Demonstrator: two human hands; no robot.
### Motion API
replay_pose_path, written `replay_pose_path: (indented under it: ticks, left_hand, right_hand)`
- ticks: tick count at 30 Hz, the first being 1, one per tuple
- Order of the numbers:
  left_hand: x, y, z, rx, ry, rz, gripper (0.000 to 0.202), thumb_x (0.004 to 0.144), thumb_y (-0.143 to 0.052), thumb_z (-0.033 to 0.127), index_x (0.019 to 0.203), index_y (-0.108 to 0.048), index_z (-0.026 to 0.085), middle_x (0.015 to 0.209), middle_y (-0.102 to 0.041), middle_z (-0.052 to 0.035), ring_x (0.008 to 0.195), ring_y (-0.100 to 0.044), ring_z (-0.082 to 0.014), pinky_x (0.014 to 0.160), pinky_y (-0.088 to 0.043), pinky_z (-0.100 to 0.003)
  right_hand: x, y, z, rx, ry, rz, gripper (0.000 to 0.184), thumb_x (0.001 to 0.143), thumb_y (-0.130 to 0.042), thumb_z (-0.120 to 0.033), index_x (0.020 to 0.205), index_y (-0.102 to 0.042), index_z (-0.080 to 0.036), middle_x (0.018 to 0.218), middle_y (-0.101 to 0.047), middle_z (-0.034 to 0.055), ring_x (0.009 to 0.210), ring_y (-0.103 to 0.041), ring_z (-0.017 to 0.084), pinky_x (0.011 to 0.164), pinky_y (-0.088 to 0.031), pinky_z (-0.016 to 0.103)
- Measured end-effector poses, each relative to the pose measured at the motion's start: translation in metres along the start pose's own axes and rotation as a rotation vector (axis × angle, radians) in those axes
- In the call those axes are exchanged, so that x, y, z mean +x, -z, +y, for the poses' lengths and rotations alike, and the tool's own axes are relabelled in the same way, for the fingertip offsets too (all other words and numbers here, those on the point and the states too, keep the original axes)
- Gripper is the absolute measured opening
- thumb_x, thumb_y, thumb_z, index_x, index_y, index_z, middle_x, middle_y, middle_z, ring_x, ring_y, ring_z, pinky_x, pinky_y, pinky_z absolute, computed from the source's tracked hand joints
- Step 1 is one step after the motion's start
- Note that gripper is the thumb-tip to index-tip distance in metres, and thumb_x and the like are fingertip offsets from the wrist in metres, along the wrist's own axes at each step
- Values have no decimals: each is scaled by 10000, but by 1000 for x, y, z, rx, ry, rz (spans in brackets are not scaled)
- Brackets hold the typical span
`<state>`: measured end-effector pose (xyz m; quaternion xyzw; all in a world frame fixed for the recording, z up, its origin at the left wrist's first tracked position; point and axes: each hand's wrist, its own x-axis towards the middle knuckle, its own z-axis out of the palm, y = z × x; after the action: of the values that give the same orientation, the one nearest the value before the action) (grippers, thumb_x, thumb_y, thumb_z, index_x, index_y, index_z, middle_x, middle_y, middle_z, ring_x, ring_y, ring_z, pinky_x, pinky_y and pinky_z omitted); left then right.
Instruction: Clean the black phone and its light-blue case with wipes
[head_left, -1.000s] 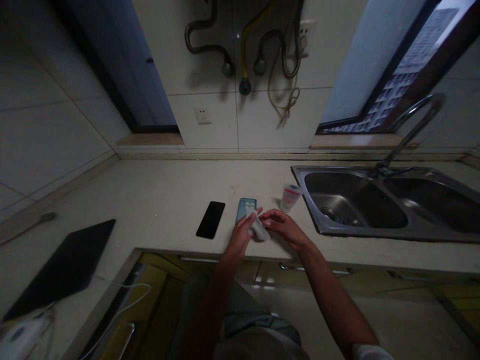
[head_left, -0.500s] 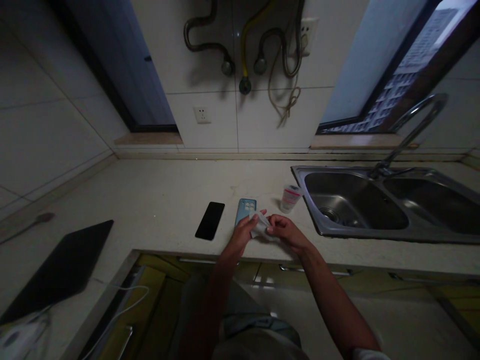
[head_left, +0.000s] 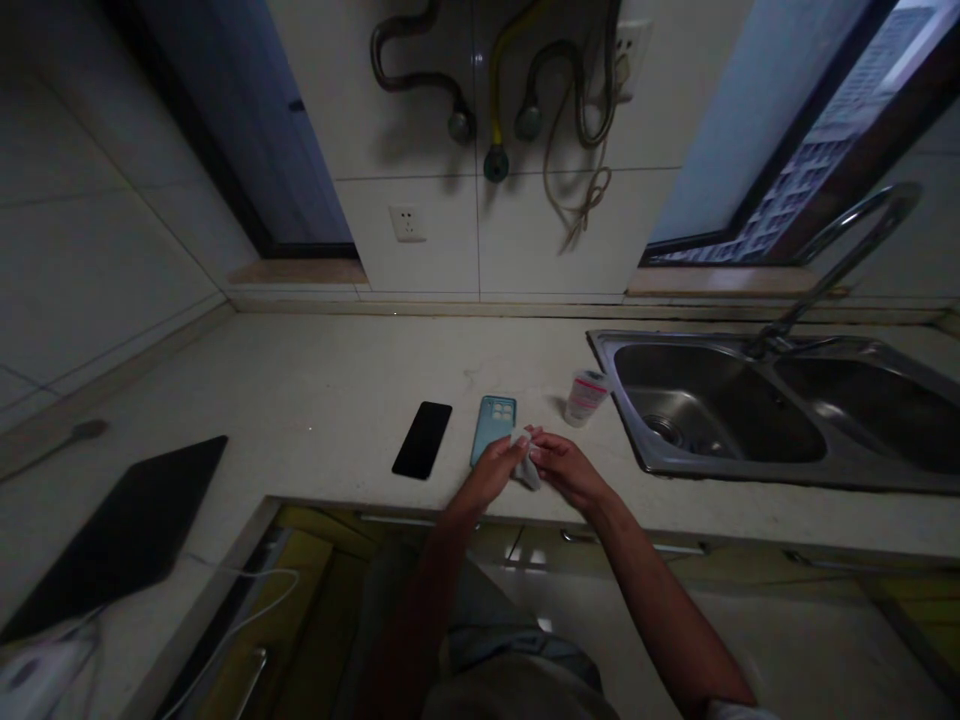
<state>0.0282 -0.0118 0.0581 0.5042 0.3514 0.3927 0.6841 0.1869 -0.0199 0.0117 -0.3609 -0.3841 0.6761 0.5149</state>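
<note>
Between my two hands is a crumpled white tissue (head_left: 527, 473), held over the front part of the counter. My left hand (head_left: 496, 468) pinches it from the left, and my right hand (head_left: 564, 463) grips it from the right, fingers curled in. Just behind my left hand lies a light blue phone case (head_left: 493, 420) with camera cut-outs, its lower edge partly covered by the hand. A black phone (head_left: 422, 440) lies flat to the left of the case. Behind my right hand stands a clear plastic cup (head_left: 585, 398) with red markings.
A steel double sink (head_left: 712, 470) with a tall curved faucet (head_left: 840, 260) is set into the counter (head_left: 315, 380) on the right. At the left lies a black flat panel (head_left: 120, 540), with a white cable (head_left: 255, 575) hanging near it. Pipes and sockets are on the wall.
The tissue, spread flatter before, is now bunched up between my fingers. My hands have come closer together, and more of the phone case shows.
</note>
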Motion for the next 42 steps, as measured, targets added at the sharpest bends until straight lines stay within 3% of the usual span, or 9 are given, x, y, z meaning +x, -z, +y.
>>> replay_pose_path:
  ticks: [6, 9, 12, 17, 20, 23, 29, 36, 42]
  left_hand:
    - [7, 8, -6, 46, -30, 37, 722, 706, -659, 728, 1110, -732, 135, 1226, -691, -154, 1236, -568, -330, 1115, -364, -477]
    - [12, 13, -12, 72, -40, 77, 667, 759, -632, 679, 1130, -713, 130, 1151, -722, -130, 1151, -617, -302, 1051, -425, -439]
    - [16, 21, -19, 191, -55, 191, 541, 856, -555, 563, 1168, -682, 139, 1190, -703, -123, 1100, -636, -274, 945, -494, -390]
    - [16, 28, -25, 789, -127, 390, 407, 949, -442, 373, 1237, -625, 153, 1245, -656, -143, 1139, -602, -246, 996, -447, -372]
    - [15, 23, -23, 1161, -90, 381, 440, 948, -462, 371, 1290, -577, 119, 1228, -640, -187, 1146, -587, -277, 1001, -428, -390]
    - [17, 14, -21, 1322, -53, 344, 472, 936, -500, 437, 1293, -561, 134, 1213, -636, -186, 1147, -580, -288, 956, -447, -373]
    - [24, 7, -22, 1443, -8, 341, 420, 881, -599, 350, 1240, -585, 134, 1231, -616, -178, 1122, -598, -276, 879, -474, -328]
    - [28, 3, -19, 1439, 61, 285, 289, 909, -456, 176, 1109, -661, 135, 1045, -698, -150, 971, -674, -245, 807, -478, -313]
    - [28, 5, -21, 1419, 7, 262, 296, 925, -499, 289, 1118, -663, 136, 1068, -698, -164, 1001, -667, -263, 838, -481, -336]
  right_hand:
    - [0, 6, 3, 18, 22, 87, 263, 610, -907, -367, 725, -756, -185, 610, -657, -11, 554, -525, 110, 559, -418, 256]
    - [0, 6, 1, 102, 81, 145, 258, 618, -904, -362, 739, -745, -197, 731, -714, 5, 645, -592, 130, 627, -476, 267]
    - [-1, 4, -4, 230, 142, 144, 237, 651, -882, -355, 726, -707, -215, 907, -748, 14, 800, -650, 169, 751, -524, 305]
    - [-1, 4, -5, 300, 87, 155, 233, 724, -824, -390, 736, -647, -238, 800, -749, 9, 745, -683, 215, 702, -550, 361]
    - [1, 5, -3, 261, 67, 175, 241, 727, -824, -380, 749, -633, -235, 744, -738, 8, 756, -697, 219, 680, -545, 335]
    - [2, 5, -1, 239, 67, 188, 257, 703, -841, -376, 758, -638, -228, 747, -730, 5, 764, -699, 217, 687, -546, 327]
    - [1, 5, -1, 210, 51, 183, 276, 703, -845, -392, 750, -635, -219, 739, -716, -5, 722, -677, 186, 683, -535, 302]
    - [0, 4, 0, 176, 27, 156, 304, 677, -863, -402, 723, -630, -212, 731, -714, -4, 667, -649, 167, 647, -509, 287]
    - [1, 3, 1, 176, 29, 153, 290, 664, -867, -384, 712, -637, -215, 710, -704, -13, 650, -638, 158, 660, -515, 279]
